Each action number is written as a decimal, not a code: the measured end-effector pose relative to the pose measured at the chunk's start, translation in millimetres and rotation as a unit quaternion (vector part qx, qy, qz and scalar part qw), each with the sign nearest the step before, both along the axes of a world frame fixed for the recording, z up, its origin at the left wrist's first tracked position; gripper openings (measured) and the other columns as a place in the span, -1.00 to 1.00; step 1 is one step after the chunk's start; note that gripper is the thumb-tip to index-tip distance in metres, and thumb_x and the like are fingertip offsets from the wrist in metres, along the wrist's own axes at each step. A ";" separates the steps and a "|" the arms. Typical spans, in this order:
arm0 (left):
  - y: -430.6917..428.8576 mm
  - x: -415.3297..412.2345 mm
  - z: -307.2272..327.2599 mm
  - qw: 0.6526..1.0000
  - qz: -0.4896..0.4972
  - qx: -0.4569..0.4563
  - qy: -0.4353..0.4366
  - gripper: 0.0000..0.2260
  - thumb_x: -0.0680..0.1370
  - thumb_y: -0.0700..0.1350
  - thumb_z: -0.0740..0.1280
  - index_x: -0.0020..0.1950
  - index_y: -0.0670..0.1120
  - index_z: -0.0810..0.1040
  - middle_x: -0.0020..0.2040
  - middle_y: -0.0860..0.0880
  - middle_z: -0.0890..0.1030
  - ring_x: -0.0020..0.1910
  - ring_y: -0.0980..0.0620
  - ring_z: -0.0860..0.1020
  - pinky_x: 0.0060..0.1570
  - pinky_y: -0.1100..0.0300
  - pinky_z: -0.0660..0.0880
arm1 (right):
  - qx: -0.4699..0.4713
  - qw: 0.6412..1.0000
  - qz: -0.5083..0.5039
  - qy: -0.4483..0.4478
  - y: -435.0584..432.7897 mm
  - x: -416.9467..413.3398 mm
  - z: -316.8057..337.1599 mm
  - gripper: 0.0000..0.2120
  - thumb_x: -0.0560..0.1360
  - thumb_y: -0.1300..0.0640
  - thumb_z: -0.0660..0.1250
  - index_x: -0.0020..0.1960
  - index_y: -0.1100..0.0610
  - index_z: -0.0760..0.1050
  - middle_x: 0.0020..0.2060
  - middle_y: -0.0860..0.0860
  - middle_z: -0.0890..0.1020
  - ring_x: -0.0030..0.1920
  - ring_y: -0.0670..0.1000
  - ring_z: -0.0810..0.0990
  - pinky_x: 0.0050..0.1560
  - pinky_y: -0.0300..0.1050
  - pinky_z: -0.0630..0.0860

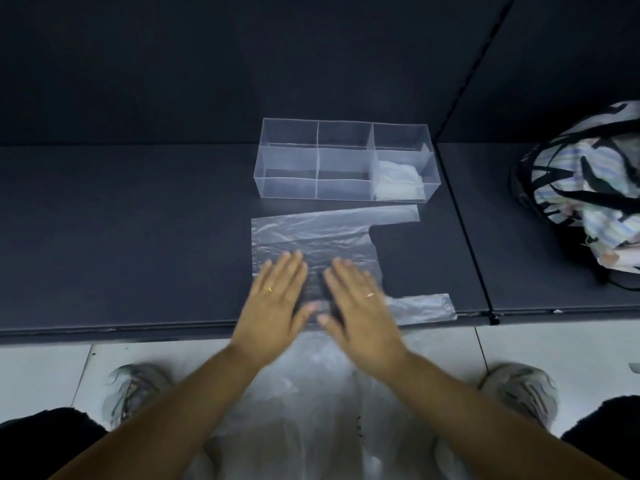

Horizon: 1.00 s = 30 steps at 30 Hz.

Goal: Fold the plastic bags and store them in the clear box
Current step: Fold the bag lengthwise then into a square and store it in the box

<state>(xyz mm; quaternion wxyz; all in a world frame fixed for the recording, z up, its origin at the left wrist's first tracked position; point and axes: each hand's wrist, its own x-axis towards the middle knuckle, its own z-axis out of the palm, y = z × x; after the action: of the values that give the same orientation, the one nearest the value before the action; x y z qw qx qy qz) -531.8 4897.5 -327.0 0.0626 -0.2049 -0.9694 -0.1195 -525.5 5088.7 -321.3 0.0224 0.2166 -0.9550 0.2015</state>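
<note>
Smoothing looks to be the step in hand. One plastic bag (pixel 311 233) lies spread flat on the dark bench (pixel 138 237), its closed bottom to the left and its two handles reaching right. The far handle (pixel 394 214) runs just beside the front wall of the clear box (pixel 287 188), and the near handle (pixel 426 308) lies along the bench edge. Both hands are released and grasp nothing. The left hand (pixel 273 306) and right hand (pixel 360 306) lie palm-down on the near half of the bag, side by side, with fingers straight and slightly spread. Both are somewhat blurred.

To do this well, I would press the air out from the middle towards the handles, since thin film like this traps air and creeps under a sliding palm. One hand should pin while the other strokes. The long edges and the handles should be lined up before any crease is made, because a skewed first fold only gets worse.

The box sits beyond the bag, with one folded bag (pixel 396 183) already in its near right-hand compartment. More loose bags (pixel 311 393) wait below the wrists. A patterned carrier (pixel 588 188) sits well apart on the right.
</note>
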 end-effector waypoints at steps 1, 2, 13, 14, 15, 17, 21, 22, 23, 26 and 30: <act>0.9 16.9 -4.5 0.999 -0.035 -0.022 -0.005 -0.42 0.64 0.14 -0.05 0.44 -0.26 0.33 0.48 -0.20 0.29 0.47 -0.17 0.27 0.43 -0.09 0.11 | 0.022 0.999 0.031 -0.008 -10.2 14.3 -6.2 -0.37 0.58 -0.19 0.08 0.50 0.19 0.23 0.50 0.11 0.23 0.52 0.10 0.15 0.51 0.08 0.01; -1.6 30.6 -9.2 0.997 -0.051 -0.055 -0.017 -0.40 0.63 0.17 -0.03 0.45 -0.26 0.32 0.48 -0.19 0.28 0.46 -0.17 0.28 0.42 -0.07 0.13 | 0.057 0.997 0.046 -0.020 -15.2 24.7 -11.7 -0.35 0.58 -0.22 0.05 0.51 0.17 0.21 0.51 0.10 0.22 0.52 0.08 0.15 0.52 0.09 0.01; -28.9 55.1 -3.4 0.995 -0.017 -0.091 0.045 -0.41 0.19 -0.30 0.61 0.21 -0.17 0.61 0.23 -0.12 0.60 0.18 -0.08 0.59 0.15 -0.11 0.52 | 0.025 0.998 -0.052 0.039 73.6 27.6 6.7 -0.65 0.25 0.32 0.59 0.02 0.23 0.66 0.07 0.15 0.67 0.03 0.19 0.66 0.06 0.17 0.57; -30.1 55.4 0.5 0.995 -0.019 -0.079 0.055 -0.46 0.20 -0.32 0.60 0.16 -0.16 0.65 0.18 -0.11 0.63 0.14 -0.06 0.62 0.13 -0.12 0.53 | 0.014 0.997 -0.057 0.051 78.2 27.9 9.2 -0.74 0.25 0.33 0.59 -0.08 0.21 0.68 -0.01 0.12 0.69 -0.06 0.17 0.68 -0.01 0.11 0.60; -30.6 54.8 5.3 0.996 -0.020 -0.059 0.060 -0.56 0.24 -0.32 0.58 0.10 -0.14 0.68 0.12 -0.09 0.66 0.08 -0.05 0.64 0.11 -0.12 0.54 | 0.011 0.997 -0.058 0.057 81.8 26.8 11.8 -0.82 0.27 0.34 0.58 -0.16 0.20 0.67 -0.08 0.10 0.70 -0.13 0.16 0.68 -0.05 0.06 0.60; -31.6 51.2 20.4 0.999 -0.024 -0.005 0.039 -0.85 0.38 -0.25 0.47 -0.06 -0.13 0.71 -0.03 -0.07 0.70 -0.04 -0.05 0.68 0.05 -0.06 0.58 | -0.009 0.997 -0.080 0.019 87.2 22.0 17.8 -0.88 0.33 0.35 0.52 -0.24 0.18 0.64 -0.17 0.06 0.69 -0.20 0.14 0.64 -0.09 -0.05 0.56; -43.3 32.2 51.7 0.960 0.083 0.157 -0.215 -0.82 0.56 -0.08 0.36 -0.16 -0.13 0.67 -0.21 -0.03 0.68 -0.21 0.07 0.62 -0.14 0.24 0.48 | -0.116 0.959 -0.181 -0.186 109.2 2.8 36.3 -0.86 0.47 0.24 0.41 -0.24 0.07 0.58 -0.24 -0.06 0.66 -0.17 -0.03 0.61 -0.08 -0.18 0.49; -48.6 25.6 57.5 0.938 0.121 0.200 -0.258 -0.85 0.53 -0.06 0.40 -0.18 -0.09 0.68 -0.24 0.02 0.67 -0.26 0.21 0.59 -0.19 0.34 0.44 | -0.138 0.945 -0.184 -0.232 116.5 -3.8 42.9 -0.86 0.48 0.21 0.41 -0.24 0.05 0.57 -0.26 -0.06 0.66 -0.18 -0.03 0.61 -0.09 -0.20 0.49; -54.1 19.1 62.2 0.913 0.155 0.241 -0.291 -0.88 0.50 -0.05 0.44 -0.20 -0.06 0.68 -0.26 0.08 0.67 -0.30 0.32 0.56 -0.22 0.44 0.41 | -0.156 0.933 -0.184 -0.267 123.9 -10.2 50.1 -0.87 0.49 0.19 0.41 -0.24 0.06 0.59 -0.26 -0.04 0.66 -0.19 -0.03 0.60 -0.10 -0.19 0.49; -70.7 0.3 68.1 0.839 0.229 0.336 -0.362 -0.97 0.45 -0.05 0.48 -0.16 0.01 0.69 -0.19 0.13 0.68 -0.16 0.27 0.59 -0.12 0.43 0.42 | -0.238 0.897 -0.193 -0.319 139.0 -27.6 66.8 -0.89 0.52 0.17 0.38 -0.17 0.14 0.62 -0.27 0.02 0.66 -0.22 -0.03 0.58 -0.10 -0.23 0.50; -84.7 -26.9 65.5 0.784 0.271 0.404 -0.386 -0.93 0.52 -0.07 0.41 -0.04 -0.02 0.66 0.03 -0.02 0.67 0.12 0.02 0.58 0.27 0.13 0.43 | -0.342 0.849 -0.243 -0.322 130.2 -57.9 72.4 -0.87 0.55 0.22 0.31 -0.11 0.24 0.59 -0.34 0.09 0.54 -0.30 -0.01 0.47 -0.11 -0.17 0.50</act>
<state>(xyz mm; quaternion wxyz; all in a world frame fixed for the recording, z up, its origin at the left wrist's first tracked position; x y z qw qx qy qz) -558.7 4812.9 -261.5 -0.2096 0.1733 -0.7916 -0.5472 -583.4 5218.8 -248.8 -0.1651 -0.1209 -0.8012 0.5623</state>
